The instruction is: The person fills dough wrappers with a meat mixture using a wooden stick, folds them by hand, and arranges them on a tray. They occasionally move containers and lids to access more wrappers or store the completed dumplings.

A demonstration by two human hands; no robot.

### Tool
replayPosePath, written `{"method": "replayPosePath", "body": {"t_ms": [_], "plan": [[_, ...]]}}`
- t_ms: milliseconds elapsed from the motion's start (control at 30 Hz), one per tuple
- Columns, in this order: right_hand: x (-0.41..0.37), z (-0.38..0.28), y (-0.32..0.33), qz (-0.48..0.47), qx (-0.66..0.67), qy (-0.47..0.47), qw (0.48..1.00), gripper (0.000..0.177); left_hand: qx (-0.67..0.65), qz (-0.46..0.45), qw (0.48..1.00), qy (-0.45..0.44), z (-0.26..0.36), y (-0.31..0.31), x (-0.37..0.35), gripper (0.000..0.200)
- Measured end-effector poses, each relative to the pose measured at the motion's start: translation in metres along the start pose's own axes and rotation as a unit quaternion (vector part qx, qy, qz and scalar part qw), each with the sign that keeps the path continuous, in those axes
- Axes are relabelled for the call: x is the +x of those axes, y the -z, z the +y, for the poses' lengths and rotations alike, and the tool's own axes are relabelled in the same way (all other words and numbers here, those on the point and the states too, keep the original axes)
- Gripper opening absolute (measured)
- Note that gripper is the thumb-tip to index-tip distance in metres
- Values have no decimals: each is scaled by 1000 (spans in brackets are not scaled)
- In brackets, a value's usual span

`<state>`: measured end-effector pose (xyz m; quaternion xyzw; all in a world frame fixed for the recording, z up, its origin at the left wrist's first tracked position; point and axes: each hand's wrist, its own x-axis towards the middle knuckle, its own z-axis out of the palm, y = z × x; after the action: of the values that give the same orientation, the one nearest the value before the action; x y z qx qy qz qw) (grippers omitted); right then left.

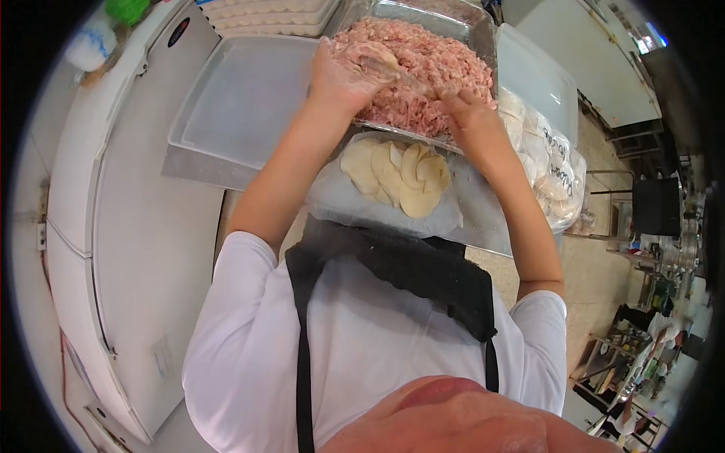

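Note:
In the head view, my left hand (341, 75) is curled around a round dough wrapper (377, 54) above the left part of a tray of pink ground meat (430, 49). My right hand (472, 121) grips a thin, flat spreader (411, 81), smeared with meat. Its far end reaches left to the wrapper in my left palm. How much filling lies on the wrapper is hard to make out. Just below the meat tray (472, 15), several pale round dough wrappers (396, 172) lie overlapping on a sheet of clear plastic (332, 185).
A translucent plastic lid or tray (238, 98) lies to the left, with stacked egg-type trays (268, 16) behind it. Plastic bags with black writing (555, 166) sit to the right. A white fridge (151, 226) stands along the left side, and a black chair (655, 208) is farther right.

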<state>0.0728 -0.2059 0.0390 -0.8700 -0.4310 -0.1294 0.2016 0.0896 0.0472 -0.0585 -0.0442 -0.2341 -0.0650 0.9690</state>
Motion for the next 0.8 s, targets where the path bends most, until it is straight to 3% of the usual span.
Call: {"method": "replayPosePath", "body": {"t_ms": [33,67,167,267,367,400,467,500,567,600,667,767,800], "plan": [[0,11,-7,-20,-18,14,1000,21,106,190,974,-65,-28,-51,3,63],[1,17,-10,-40,-36,28,998,21,205,370,897,-128,-43,-80,4,64],[11,-31,45,-104,-152,-83,979,20,215,412,875,-137,-39,-78,2,60],[3,-19,9,-49,-112,-7,993,21,236,340,896,-162,-38,-70,7,55],[4,-10,26,-49,-10,-21,999,22,154,297,935,-121,-27,-70,5,42],[1,2,30,-1,38,33,999,24,214,270,934,-93,-27,-75,2,39],[-5,13,35,7,141,-56,988,26,330,216,919,-32,-31,-91,-9,36],[-7,9,39,13,191,-102,976,28,421,189,887,-17,-32,-96,-15,40],[-10,-2,58,-79,227,-203,949,28,609,117,784,-2,-32,-103,-21,52],[-14,-8,65,-99,236,-211,944,28,700,78,710,-12,-32,-107,-23,57],[-23,-17,75,-110,243,-188,945,29,869,-26,490,-58,-32,-114,-20,69],[-34,-15,58,-83,215,-108,967,25,914,66,391,82,-28,-106,-18,71],[-37,-12,52,-74,201,-85,973,24,907,46,406,100,-31,-109,-15,70]]}}
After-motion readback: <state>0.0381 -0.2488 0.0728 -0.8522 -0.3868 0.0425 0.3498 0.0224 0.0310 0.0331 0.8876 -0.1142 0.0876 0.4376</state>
